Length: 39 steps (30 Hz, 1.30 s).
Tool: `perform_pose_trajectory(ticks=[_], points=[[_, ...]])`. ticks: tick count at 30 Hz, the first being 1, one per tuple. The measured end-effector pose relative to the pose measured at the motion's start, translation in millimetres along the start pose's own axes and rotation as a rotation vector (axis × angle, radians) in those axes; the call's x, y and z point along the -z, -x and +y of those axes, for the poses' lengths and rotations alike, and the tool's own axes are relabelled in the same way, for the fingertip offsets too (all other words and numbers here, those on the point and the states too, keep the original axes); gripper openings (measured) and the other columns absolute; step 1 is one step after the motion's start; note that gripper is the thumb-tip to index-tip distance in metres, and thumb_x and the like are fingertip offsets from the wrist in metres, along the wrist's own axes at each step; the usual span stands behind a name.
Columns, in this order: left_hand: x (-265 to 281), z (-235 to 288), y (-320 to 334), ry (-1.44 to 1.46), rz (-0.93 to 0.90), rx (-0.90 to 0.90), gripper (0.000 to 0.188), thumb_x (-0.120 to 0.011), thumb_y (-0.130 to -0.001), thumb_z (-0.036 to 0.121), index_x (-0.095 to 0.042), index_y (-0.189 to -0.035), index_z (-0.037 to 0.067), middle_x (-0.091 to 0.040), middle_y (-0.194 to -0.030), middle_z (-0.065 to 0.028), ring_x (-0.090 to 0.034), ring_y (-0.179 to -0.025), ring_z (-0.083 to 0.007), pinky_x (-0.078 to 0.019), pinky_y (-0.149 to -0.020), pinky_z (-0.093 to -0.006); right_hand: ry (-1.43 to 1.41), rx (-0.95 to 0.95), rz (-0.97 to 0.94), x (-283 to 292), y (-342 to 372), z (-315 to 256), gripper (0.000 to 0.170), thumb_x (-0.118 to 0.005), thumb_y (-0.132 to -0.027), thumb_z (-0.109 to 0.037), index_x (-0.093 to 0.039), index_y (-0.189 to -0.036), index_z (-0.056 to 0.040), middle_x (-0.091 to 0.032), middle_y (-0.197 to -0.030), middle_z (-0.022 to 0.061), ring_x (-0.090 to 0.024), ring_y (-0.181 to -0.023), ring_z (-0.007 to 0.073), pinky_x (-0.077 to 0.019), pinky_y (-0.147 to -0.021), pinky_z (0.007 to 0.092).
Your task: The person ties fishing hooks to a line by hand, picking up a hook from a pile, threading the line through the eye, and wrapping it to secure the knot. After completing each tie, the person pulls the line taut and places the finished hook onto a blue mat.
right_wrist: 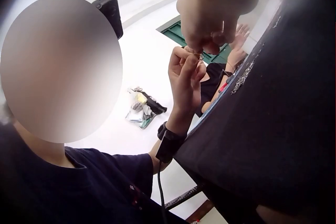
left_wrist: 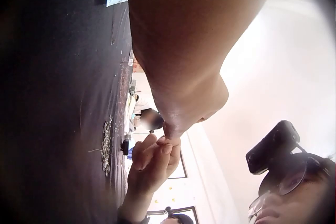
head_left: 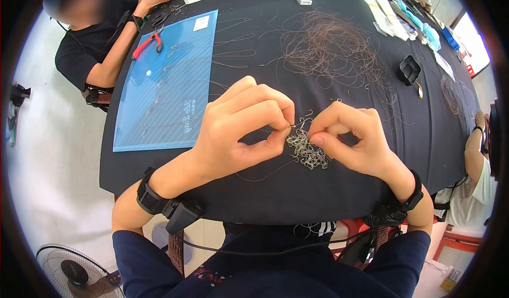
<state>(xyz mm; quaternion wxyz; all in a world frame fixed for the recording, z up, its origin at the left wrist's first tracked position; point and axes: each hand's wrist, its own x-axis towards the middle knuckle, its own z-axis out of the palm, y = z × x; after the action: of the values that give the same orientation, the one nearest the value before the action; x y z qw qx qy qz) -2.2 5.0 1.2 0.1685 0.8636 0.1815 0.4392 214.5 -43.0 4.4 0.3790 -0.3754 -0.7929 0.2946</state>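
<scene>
In the head view my left hand (head_left: pixel 244 120) pinches a small metal fish hook (head_left: pixel 293 126) between thumb and index fingertips. Beside it, my right hand (head_left: pixel 355 136) has thumb and index fingertips together, pinching what looks like a fine line, mostly hidden by the fingers. A heap of silvery fish hooks (head_left: pixel 310 152) lies on the table just below both hands. A loose brown line (head_left: pixel 265 178) curves across the cloth under my left wrist. In the right wrist view the fingertips of my left hand (right_wrist: pixel 185 77) meet close below my right hand (right_wrist: pixel 215 22).
A blue file bag (head_left: pixel 175 86) lies at left, with finished-looking hooks and looped lines on it and red-handled pliers (head_left: pixel 148 46) near its top. A tangle of brown line (head_left: pixel 334 46) spreads behind my hands. At right stands a small black tray (head_left: pixel 410 69). Another person (head_left: pixel 90 49) sits at far left.
</scene>
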Motion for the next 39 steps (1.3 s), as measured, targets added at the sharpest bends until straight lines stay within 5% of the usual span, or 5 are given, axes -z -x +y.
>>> perform_pose_trajectory(ticks=[5, 15, 26, 32, 39], points=[[-0.7, -6.4, 1.4, 0.011, -0.023, -0.075, 0.023, -0.066, -0.060, -0.008, -0.057, -0.071, 0.010, -0.064, -0.085, -0.0003, -0.040, -0.062, -0.0097, -0.0281, -0.046, -0.0207, 0.005, 0.076, 0.021, 0.6, -0.3, 2.4, 0.008, -0.067, -0.083, -0.007, -0.060, -0.086, -0.0056, -0.050, -0.052, -0.0021, -0.041, -0.043, 0.0053, -0.0312, -0.044, 0.0217], [-1.2, -1.0, -0.7, 0.024, -0.064, -0.064, 0.022, -0.070, -0.058, -0.004, -0.057, -0.069, 0.010, -0.063, -0.082, 0.0013, -0.044, -0.063, -0.0150, -0.0368, -0.053, -0.0255, 0.047, 0.011, 0.053, 6.1, 0.7, 0.5, 0.005, -0.063, -0.083, -0.001, -0.060, -0.086, -0.0003, -0.063, -0.070, 0.0033, -0.054, -0.049, 0.0064, -0.0390, -0.049, 0.0203], [2.9, -2.1, -2.3, 0.156, -0.074, -0.115, 0.021, -0.074, -0.060, -0.003, -0.067, -0.075, 0.010, -0.066, -0.084, -0.0011, -0.046, -0.067, -0.0112, -0.0324, -0.054, -0.0240, -0.071, -0.103, 0.008, -4.3, -1.8, 4.5, 0.005, -0.065, -0.084, -0.006, -0.061, -0.087, -0.0051, -0.054, -0.056, 0.0010, -0.045, -0.047, 0.0064, -0.0334, -0.046, 0.0230], [0.5, 5.0, 1.3, 0.062, 0.002, 0.142, 0.018, -0.073, -0.063, -0.001, -0.062, -0.071, 0.011, -0.065, -0.082, 0.0032, -0.045, -0.066, -0.0126, -0.0349, -0.059, -0.0244, -0.096, -0.130, -0.062, -4.0, -0.3, 0.4, 0.008, -0.067, -0.083, -0.010, -0.061, -0.085, -0.0054, -0.056, -0.058, 0.0019, -0.048, -0.048, 0.0072, -0.0350, -0.046, 0.0234], [1.2, -0.3, -0.9, -0.085, 0.002, -0.027, 0.020, -0.071, -0.062, -0.005, -0.064, -0.071, 0.011, -0.066, -0.083, 0.0019, -0.044, -0.066, -0.0109, -0.0326, -0.054, -0.0222, -0.032, -0.010, -0.068, -4.6, -0.1, -0.6, 0.007, -0.068, -0.082, -0.010, -0.062, -0.084, -0.0077, -0.058, -0.061, 0.0016, -0.049, -0.047, 0.0104, -0.0365, -0.045, 0.0245]])
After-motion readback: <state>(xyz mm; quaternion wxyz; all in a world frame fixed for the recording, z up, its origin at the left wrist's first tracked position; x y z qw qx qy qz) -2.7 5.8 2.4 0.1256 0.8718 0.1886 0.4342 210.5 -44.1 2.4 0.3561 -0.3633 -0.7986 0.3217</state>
